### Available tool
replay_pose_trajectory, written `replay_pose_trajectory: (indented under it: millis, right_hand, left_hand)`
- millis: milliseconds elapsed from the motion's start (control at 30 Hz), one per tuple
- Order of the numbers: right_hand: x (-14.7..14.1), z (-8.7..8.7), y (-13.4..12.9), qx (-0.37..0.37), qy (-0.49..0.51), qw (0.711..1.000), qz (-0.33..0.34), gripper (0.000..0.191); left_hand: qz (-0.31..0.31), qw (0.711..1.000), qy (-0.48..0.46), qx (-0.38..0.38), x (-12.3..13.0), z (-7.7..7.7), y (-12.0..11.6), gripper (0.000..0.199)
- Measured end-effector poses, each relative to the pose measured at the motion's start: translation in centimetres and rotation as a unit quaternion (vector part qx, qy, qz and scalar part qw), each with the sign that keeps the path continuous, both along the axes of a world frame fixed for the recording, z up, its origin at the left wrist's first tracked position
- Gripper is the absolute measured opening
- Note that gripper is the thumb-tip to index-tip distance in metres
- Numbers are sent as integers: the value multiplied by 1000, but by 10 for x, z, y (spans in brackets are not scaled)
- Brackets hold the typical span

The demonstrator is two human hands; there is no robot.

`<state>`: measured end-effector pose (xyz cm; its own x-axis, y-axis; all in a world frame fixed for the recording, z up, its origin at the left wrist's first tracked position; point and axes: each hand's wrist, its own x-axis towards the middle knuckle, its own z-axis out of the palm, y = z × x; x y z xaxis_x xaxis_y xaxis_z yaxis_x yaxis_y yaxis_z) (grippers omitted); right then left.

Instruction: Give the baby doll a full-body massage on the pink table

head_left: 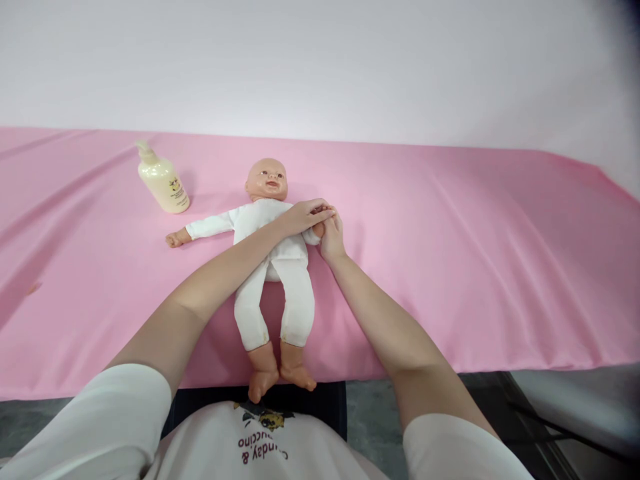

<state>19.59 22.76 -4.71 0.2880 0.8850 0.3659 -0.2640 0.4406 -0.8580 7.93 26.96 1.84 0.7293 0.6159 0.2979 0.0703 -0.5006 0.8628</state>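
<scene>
Head camera view: the doll point(255, 217) lies face up on smooth pink cloth point(425, 267). It has a shiny round head and a soft white suit. Its feet reach the cloth's front edge. The right hand point(311, 215) crosses the doll's body to meet the left hand point(333, 237) at the doll's bent arm. Their fingers overlap closely; I cannot tell if they pinch. A shiny, rounded pump bottle point(165, 185) stands beyond the doll's straight arm. Wide cloth lies open past the left hand.
</scene>
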Motion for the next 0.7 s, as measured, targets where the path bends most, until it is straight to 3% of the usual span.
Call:
replay_pose_trajectory:
  millis: [267,533,700]
  right_hand:
    - [-4,7,-2,-35,16,999,-18,46]
    - [-4,-1,3,-35,84,996,-1,52]
    - [-3,-1,3,-43,80,996,18,62]
  left_hand:
    - [6,1000,18,-1,1,-1,1,30]
    - [-1,1000,8,-11,2,-6,5,35]
    - [6,1000,13,3,1,-1,2,25]
